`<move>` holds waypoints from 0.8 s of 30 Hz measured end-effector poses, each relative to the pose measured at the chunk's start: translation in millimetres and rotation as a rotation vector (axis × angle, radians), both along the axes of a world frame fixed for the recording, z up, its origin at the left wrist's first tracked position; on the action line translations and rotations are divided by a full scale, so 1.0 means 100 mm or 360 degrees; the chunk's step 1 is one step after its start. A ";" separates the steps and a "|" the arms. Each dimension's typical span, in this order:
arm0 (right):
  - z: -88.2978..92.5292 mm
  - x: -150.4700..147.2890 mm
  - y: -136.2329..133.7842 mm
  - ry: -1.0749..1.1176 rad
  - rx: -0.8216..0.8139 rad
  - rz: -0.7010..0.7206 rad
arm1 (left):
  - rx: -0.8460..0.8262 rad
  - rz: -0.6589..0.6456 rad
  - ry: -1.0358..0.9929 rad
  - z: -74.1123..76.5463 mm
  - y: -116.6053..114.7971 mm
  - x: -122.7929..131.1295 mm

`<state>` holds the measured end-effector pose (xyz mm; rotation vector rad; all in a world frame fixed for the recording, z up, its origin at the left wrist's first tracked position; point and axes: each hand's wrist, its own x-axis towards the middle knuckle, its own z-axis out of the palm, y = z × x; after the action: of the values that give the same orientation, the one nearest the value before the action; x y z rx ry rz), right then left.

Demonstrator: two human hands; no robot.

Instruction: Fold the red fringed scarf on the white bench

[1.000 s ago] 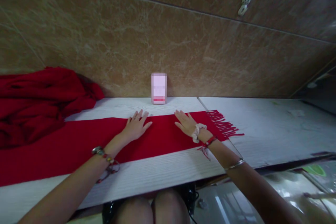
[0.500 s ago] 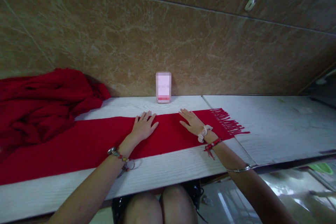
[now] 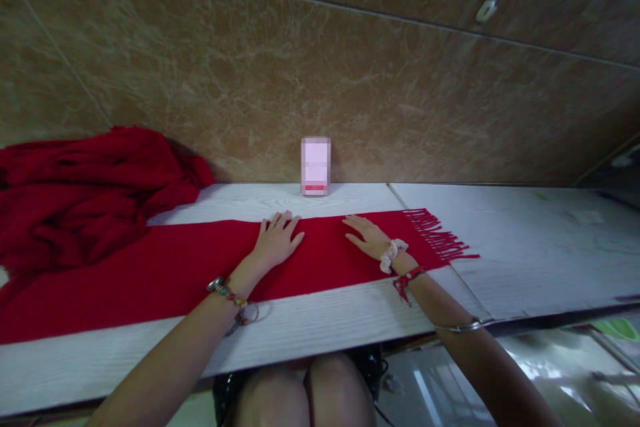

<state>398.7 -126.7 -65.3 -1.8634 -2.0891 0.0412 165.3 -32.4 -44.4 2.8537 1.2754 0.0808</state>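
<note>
A long red scarf (image 3: 200,260) lies flat across the white table, its fringe (image 3: 440,237) spread at the right end. Toward the left it runs up to a crumpled heap of red cloth (image 3: 95,193); whether the two are one piece I cannot tell. My left hand (image 3: 277,240) rests palm down on the scarf's middle, fingers spread. Also palm down, my right hand (image 3: 369,237) lies on the scarf to the left of the fringe, its fingers stretched out and thumb apart. Neither hand grips the cloth.
A phone (image 3: 315,167), its screen blurred, leans upright against the brown marbled wall (image 3: 250,80) behind the scarf. The white table (image 3: 525,233) has a seam right of centre. A white hook (image 3: 491,0) is fixed high on the wall. Below the front edge are my knees (image 3: 305,393).
Both hands stay on the scarf in nearly the same places. The whole view has shifted very slightly, and the scarf looks unchanged.
</note>
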 end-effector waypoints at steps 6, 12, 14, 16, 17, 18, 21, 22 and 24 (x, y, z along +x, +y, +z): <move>-0.01 0.09 0.01 -0.0011 0.0012 -0.0152 | 0.0011 0.0015 -0.0015 -0.01 -0.02 0.00; 0.05 0.24 0.18 -0.0170 0.0011 -0.0152 | -0.0021 -0.0100 0.0167 0.23 0.14 -0.05; 0.14 0.30 0.27 -0.0264 -0.0065 -0.0036 | -0.0057 -0.0108 0.0278 0.37 0.27 -0.09; 0.25 0.36 0.33 -0.0367 -0.0171 0.0044 | -0.0142 -0.0103 0.0372 0.49 0.41 -0.13; 0.30 0.38 0.36 -0.0412 -0.0227 0.0051 | -0.0201 -0.0114 0.0404 0.53 0.48 -0.15; 0.35 0.39 0.38 -0.0449 -0.0278 0.0046 | -0.0253 -0.0140 0.0425 0.56 0.54 -0.17; 0.46 0.42 0.41 -0.0490 -0.0388 0.0027 | -0.0325 -0.0260 0.0398 0.55 0.70 -0.23; 0.49 0.42 0.41 -0.0492 -0.0406 0.0023 | -0.0349 -0.0288 0.0366 0.53 0.74 -0.24; 0.52 0.41 0.40 -0.0494 -0.0435 0.0003 | -0.0454 -0.0302 0.0304 0.48 0.80 -0.26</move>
<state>439.9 -86.4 -13.8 -2.1432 -2.3937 0.0420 138.8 47.7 4.0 2.7632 0.9411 -0.3542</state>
